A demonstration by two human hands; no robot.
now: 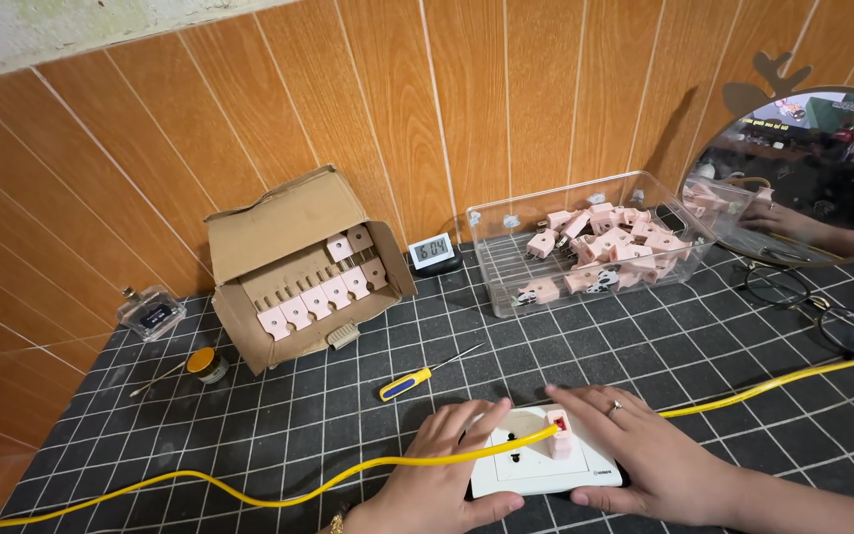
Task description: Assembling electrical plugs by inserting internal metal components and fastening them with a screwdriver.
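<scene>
A white power strip lies on the black grid mat near the front edge. A pink plug stands in it beside a red switch. My left hand rests on the strip's left end, fingers spread over it. My right hand, a ring on one finger, holds the strip's right end, with its fingers touching the pink plug. A yellow cable runs across the mat, passes under both hands and goes on to the right.
An open cardboard box holds a row of pink plugs. A clear plastic bin holds several more. A blue-and-yellow screwdriver, a small digital clock, a small tin, glasses and a round mirror surround the hands.
</scene>
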